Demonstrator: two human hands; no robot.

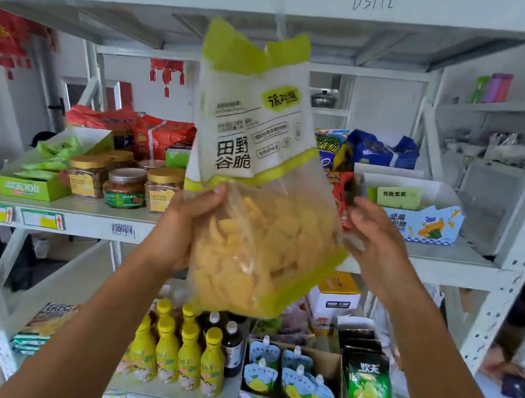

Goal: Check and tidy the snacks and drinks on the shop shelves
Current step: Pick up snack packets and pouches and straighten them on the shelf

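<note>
Holding a bag of crisps (253, 152) upright in mid-air before a pale metal rack, a person checks stock at a small shop. The left hand (186, 223) grips the bag by its left side, thumb pressed across the front where the white-and-green printed panel meets the clear lower half full of yellow crisps. The right hand (377, 244) sits at the bag's right edge with fingers loosely spread and relaxed, clasping nothing; whether its fingertips actually touch the plastic cannot be told. The bag hangs clear of every shelf, level with the middle shelf (443, 268) and covering much of its centre.

On that shelf, to the left of the bag, stand gold-lidded jars (125, 186) beside a green carton (27, 185) of green sachets, with red packets (150, 133) heaped behind them. To the right lie blue packets (378, 149) and a blue-and-white display box (425, 224). Green-bordered price tags (43, 219) are stuck to the shelf's front edge.

On the shelf below stand yellow bottles (188, 354) in rows, dark bottles (231, 342) just behind them, spouted pouches (289, 378) upright in a cardboard tray, and green snack packs (367, 384) in a yellow tray. Red paper lanterns (167, 73) hang in the room beyond the rack.
</note>
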